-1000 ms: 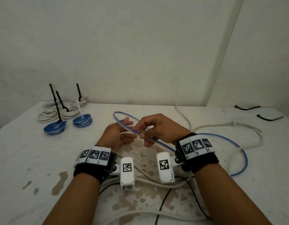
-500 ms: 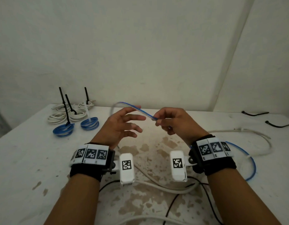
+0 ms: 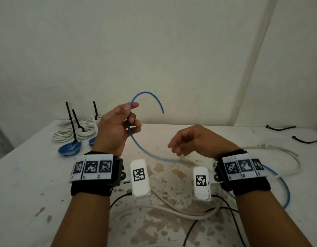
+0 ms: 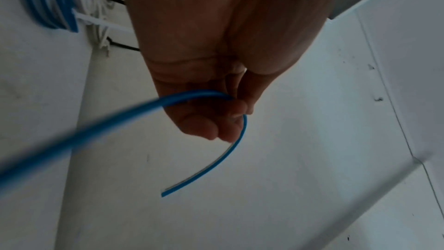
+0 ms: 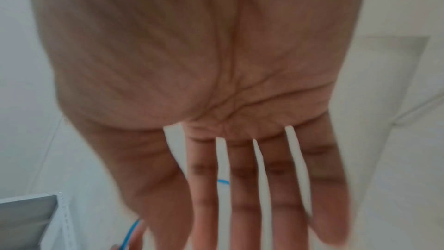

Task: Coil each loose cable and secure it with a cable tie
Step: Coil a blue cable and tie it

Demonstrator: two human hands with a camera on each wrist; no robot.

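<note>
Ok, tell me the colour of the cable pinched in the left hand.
Blue. The cable in the left hand shows best in the left wrist view.

You have no words, brand names or numbers to read anywhere in these views. The only signs are black-and-white square code patterns: three in a row on your left wristband (image 3: 93, 167), three on your right wristband (image 3: 243, 167), and one each on the two white camera housings, the left camera (image 3: 139, 174) and the right camera (image 3: 201, 180). They are machine codes, not legible text. Both wrist views show no markings at all.
</note>
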